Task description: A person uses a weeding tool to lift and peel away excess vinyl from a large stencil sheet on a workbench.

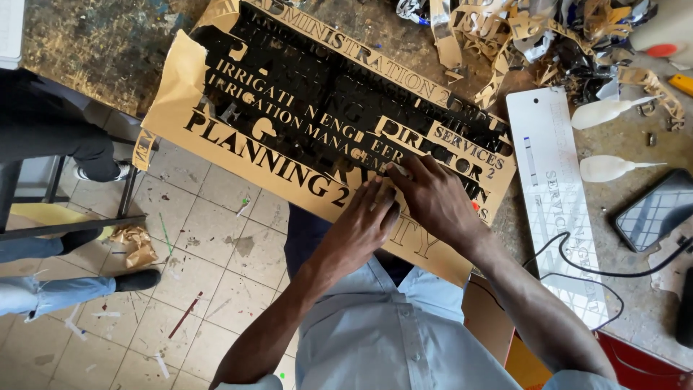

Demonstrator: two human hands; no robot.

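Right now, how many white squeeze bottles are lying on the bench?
2. One squeeze bottle lies right of the white panel, nozzle pointing right; a second bottle lies just below it, beside the phone. Others may be hidden under the scrap pile.

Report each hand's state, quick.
Left hand: open, fingers flat on the gold sheet.
Right hand: open, fingertips pressing the sheet's cut lettering.

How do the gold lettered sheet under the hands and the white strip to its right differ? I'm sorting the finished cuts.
The gold sheet is large, tan-gold with black letters, and overhangs the workbench edge; the white strip is narrow, pale with faint lettering, and lies wholly on the bench. Both hands, left hand and right hand, press on the gold sheet; the white strip lies untouched. Both carry cut lettering.
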